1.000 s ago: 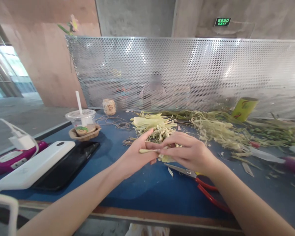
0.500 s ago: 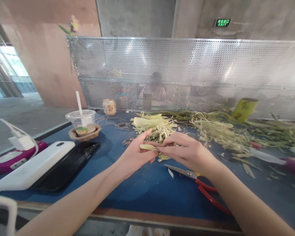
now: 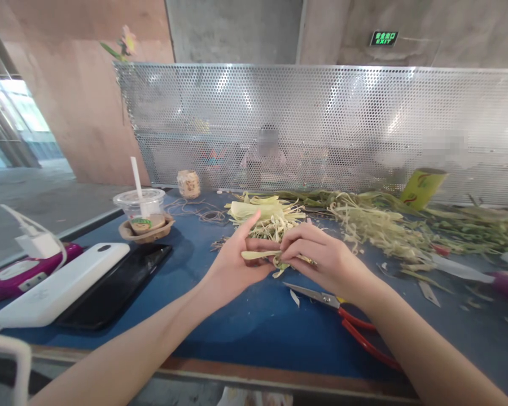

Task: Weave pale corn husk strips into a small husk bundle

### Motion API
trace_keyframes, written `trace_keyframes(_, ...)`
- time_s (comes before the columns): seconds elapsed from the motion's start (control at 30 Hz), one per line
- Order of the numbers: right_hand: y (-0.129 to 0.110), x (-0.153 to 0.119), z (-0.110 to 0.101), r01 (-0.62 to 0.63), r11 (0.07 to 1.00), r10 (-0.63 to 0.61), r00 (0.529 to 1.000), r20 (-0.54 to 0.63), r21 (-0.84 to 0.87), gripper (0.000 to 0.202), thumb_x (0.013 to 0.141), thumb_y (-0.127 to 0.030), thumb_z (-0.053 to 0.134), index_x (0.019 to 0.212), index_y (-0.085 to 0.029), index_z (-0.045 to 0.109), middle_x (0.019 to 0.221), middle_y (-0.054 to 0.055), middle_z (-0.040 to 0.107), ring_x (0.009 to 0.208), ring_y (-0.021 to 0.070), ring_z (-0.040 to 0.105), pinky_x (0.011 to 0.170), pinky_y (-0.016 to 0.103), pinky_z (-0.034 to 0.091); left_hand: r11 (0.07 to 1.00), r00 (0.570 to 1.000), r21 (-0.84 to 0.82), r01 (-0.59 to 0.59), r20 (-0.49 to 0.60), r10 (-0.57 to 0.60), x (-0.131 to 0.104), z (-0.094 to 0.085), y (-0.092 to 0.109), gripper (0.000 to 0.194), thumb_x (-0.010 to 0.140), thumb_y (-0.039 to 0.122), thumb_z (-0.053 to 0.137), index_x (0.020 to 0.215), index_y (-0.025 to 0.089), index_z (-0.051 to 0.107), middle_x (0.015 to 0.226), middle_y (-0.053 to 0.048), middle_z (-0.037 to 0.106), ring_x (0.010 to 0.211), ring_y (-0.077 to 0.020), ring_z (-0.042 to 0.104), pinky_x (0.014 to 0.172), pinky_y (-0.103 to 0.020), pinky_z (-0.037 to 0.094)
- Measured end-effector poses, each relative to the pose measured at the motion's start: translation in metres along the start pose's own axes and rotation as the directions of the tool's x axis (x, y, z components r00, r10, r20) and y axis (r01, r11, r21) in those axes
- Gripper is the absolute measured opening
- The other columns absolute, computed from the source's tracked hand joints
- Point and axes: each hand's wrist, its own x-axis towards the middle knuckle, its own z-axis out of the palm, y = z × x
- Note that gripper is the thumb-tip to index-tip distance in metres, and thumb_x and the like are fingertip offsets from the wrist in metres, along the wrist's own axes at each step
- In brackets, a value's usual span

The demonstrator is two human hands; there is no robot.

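A narrow pale green strip of what looks like corn husk (image 3: pixel 256 255) lies across the curled fingers of my left hand (image 3: pixel 237 256), which hold it while the thumb points up. At its right end, the bent fingertips of my right hand (image 3: pixel 317 248) pinch the strip, where a small frayed bit of husk shows below. Just beyond both hands sits a pile of wider husk leaves (image 3: pixel 262 210) and shredded pieces, partly hidden by my fingers. Red-handled scissors (image 3: pixel 322 296) lie beside my right wrist, blades pointing left, part of the handles under my forearm.
To the left are a black phone (image 3: pixel 114 287), a white power bank (image 3: pixel 63 282), a purple power strip (image 3: pixel 34 270) and a lidded cup (image 3: pixel 139 200). More husk shreds (image 3: pixel 376 225), a green can (image 3: pixel 423 189) and a knife (image 3: pixel 461 268) lie right. A perforated metal screen (image 3: pixel 305 124) stands behind.
My right fingers have shifted slightly right and curled more, uncovering more of the strip's right end. The left thumb has lifted higher and the left hand has opened a little.
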Motion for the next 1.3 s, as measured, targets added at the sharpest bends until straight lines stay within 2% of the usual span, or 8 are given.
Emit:
trace_keyframes(0.37, -0.003, 0.001, -0.005, 0.019, 1.0, -0.019, 0.999, 0.036, 0.003, 0.015, 0.085, -0.007, 0.044, 0.081, -0.018, 0.055, 0.1, 0.009, 0.052, 0.09, 0.0152, 0.053, 0.073, 0.029, 0.048, 0.996, 0.997, 0.061, -0.067, -0.046, 0.07, -0.004, 0.005, 0.007, 0.104, 0.06, 0.014, 0.074, 0.143, 0.025, 0.011, 0.084, -0.003, 0.072, 0.064, -0.0159, 0.063, 0.052, -0.024, 0.046)
trace_keyframes(0.63, 0.001, 0.0, 0.004, -0.06, 0.99, 0.079, 0.985, -0.155, 0.128, 0.008, 0.082, -0.017, 0.056, 0.088, -0.021, 0.055, 0.104, 0.007, 0.046, 0.083, 0.0143, 0.051, 0.073, 0.032, 0.049, 0.993, 0.992, 0.011, -0.114, -0.049, 0.115, -0.007, 0.004, 0.009, 0.1, 0.063, 0.019, 0.074, 0.142, 0.031, 0.014, 0.082, -0.002, 0.07, 0.044, -0.007, 0.049, 0.043, -0.022, 0.044)
trace_keyframes(0.73, 0.001, 0.0, 0.01, -0.223, 0.939, 0.278, 0.941, -0.192, 0.263, 0.057, 0.074, -0.028, 0.067, 0.122, -0.022, 0.038, 0.105, 0.008, 0.044, 0.074, 0.0131, 0.049, 0.069, 0.032, 0.05, 0.991, 0.992, -0.065, -0.117, -0.052, 0.114, -0.005, 0.002, 0.009, 0.102, 0.062, 0.019, 0.075, 0.142, 0.028, 0.013, 0.08, -0.003, 0.069, 0.044, -0.007, 0.049, 0.04, -0.021, 0.042)
trace_keyframes(0.8, 0.0, 0.0, 0.014, -0.353, 0.862, 0.407, 0.91, -0.081, 0.364, 0.067, 0.071, -0.032, 0.068, 0.126, -0.02, 0.032, 0.098, 0.006, 0.049, 0.069, 0.0126, 0.05, 0.064, 0.03, 0.05, 0.99, 0.995, -0.099, -0.098, -0.042, 0.094, -0.005, 0.003, 0.009, 0.107, 0.061, 0.016, 0.075, 0.143, 0.028, 0.007, 0.085, -0.004, 0.069, 0.043, -0.0065, 0.05, 0.039, -0.021, 0.041)
trace_keyframes(0.93, -0.002, 0.002, 0.019, -0.475, 0.738, 0.475, 0.87, 0.129, 0.479, 0.048, 0.076, -0.033, 0.063, 0.118, -0.022, 0.044, 0.086, 0.002, 0.06, 0.067, 0.0126, 0.055, 0.06, 0.026, 0.048, 0.983, 0.992, -0.137, -0.123, -0.055, 0.116, -0.006, 0.005, 0.009, 0.118, 0.063, 0.012, 0.073, 0.139, 0.037, -0.013, 0.105, -0.009, 0.066, 0.042, -0.0043, 0.05, 0.037, -0.019, 0.041)
trace_keyframes(1.03, -0.004, 0.002, 0.019, -0.46, 0.71, 0.476, 0.871, 0.118, 0.533, 0.055, 0.075, -0.029, 0.065, 0.125, -0.022, 0.042, 0.084, 0.002, 0.062, 0.066, 0.0125, 0.055, 0.058, 0.025, 0.046, 0.98, 0.984, -0.113, -0.164, -0.081, 0.156, -0.006, 0.006, 0.008, 0.123, 0.063, 0.01, 0.072, 0.132, 0.046, -0.023, 0.131, -0.014, 0.049, 0.046, -0.0038, 0.053, 0.036, -0.018, 0.042)
trace_keyframes(1.13, -0.004, 0.003, 0.017, -0.456, 0.714, 0.437, 0.883, 0.17, 0.532, 0.033, 0.072, -0.025, 0.067, 0.103, -0.019, 0.059, 0.085, 0.002, 0.062, 0.071, 0.0138, 0.056, 0.063, 0.026, 0.045, 0.985, 0.985, -0.066, -0.157, -0.081, 0.152, -0.004, 0.005, 0.006, 0.129, 0.061, 0.01, 0.074, 0.126, 0.051, -0.03, 0.143, -0.015, 0.031, 0.055, -0.0079, 0.059, 0.033, -0.018, 0.043)
trace_keyframes(1.3, -0.003, 0.006, 0.014, -0.447, 0.62, 0.489, 0.863, 0.128, 0.645, 0.014, 0.07, -0.023, 0.068, 0.08, -0.017, 0.06, 0.075, 0.001, 0.062, 0.068, 0.0133, 0.056, 0.062, 0.026, 0.046, 0.984, 0.986, -0.087, -0.157, -0.071, 0.151, -0.002, 0.006, 0.003, 0.128, 0.059, 0.009, 0.074, 0.127, 0.054, -0.026, 0.142, -0.013, 0.032, 0.059, -0.01, 0.059, 0.031, -0.016, 0.041)
